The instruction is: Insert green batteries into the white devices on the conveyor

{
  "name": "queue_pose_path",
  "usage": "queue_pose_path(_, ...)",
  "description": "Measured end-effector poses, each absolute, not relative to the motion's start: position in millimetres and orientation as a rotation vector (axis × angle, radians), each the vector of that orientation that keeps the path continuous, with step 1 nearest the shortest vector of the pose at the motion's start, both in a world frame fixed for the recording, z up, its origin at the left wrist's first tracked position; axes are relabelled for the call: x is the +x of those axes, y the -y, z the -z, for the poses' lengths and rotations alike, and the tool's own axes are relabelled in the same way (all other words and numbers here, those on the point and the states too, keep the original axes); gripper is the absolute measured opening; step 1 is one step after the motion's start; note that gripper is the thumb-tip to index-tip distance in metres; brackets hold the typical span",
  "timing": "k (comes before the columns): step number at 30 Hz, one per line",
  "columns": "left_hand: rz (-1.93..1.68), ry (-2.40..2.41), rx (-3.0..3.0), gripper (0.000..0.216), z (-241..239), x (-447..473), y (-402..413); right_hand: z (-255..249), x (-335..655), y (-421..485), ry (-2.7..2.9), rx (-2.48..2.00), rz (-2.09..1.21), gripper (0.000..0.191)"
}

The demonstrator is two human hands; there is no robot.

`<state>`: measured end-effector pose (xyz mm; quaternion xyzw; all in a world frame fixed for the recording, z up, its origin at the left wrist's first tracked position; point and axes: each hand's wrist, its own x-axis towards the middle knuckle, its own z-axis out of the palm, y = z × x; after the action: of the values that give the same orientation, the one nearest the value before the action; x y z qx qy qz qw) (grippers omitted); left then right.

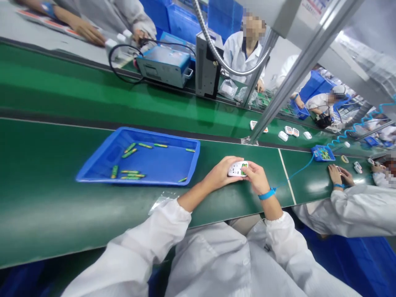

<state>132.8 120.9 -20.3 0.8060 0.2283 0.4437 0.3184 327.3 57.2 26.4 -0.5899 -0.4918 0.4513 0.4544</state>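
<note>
Between my two hands is a small white plastic device (235,169) with its back turned up. Green-and-yellow batteries (244,166) show in an opening at its right end. My left hand (221,173) is wrapped round the device's left side. At the right end, my right hand (257,176) grips the device, its thumb over the battery opening. A blue strap with a cord circles my right wrist. Left of my hands stands a blue tray (161,154) with several loose green batteries (131,175) in it.
A clear plastic bag (162,200) lies by my left sleeve. A metal post (278,78) rises beyond my hands. White devices (283,135) lie on the green conveyor behind. At right, a co-worker's hands (338,175) work near a small blue battery bin (323,153).
</note>
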Motion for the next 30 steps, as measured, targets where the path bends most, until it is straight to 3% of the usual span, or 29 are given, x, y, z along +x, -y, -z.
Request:
queue_pose_path(3, -1.077, -0.559, 2.214, 0.087, 22.2, 135.1, -119.9, -20.8, 369.0, -43.1, 1.262, -1.576, -0.874, 0.043)
queue_pose_path(10, -0.678, -0.501, 2.490, 0.061, 45.1, 146.5, -122.4, -16.8, 531.5, -17.0, 1.158, -1.937, -0.199, 0.041)
queue_pose_path(15, -0.663, -0.629, 2.535, 0.041, 47.7, 150.4, -121.9, -10.5, 579.3, -41.7, 1.326, -2.065, -0.100, 0.029)
queue_pose_path(25, -0.796, -1.036, 2.473, 0.028, 44.4, 124.7, -132.7, -16.6, 584.4, -282.4, 1.612, -2.120, -0.103, 0.057)
queue_pose_path(30, -0.786, -1.079, 2.451, 0.026, 39.0, 119.6, -131.5, -8.3, 558.4, -233.9, 1.713, -2.073, -0.146, 0.060)
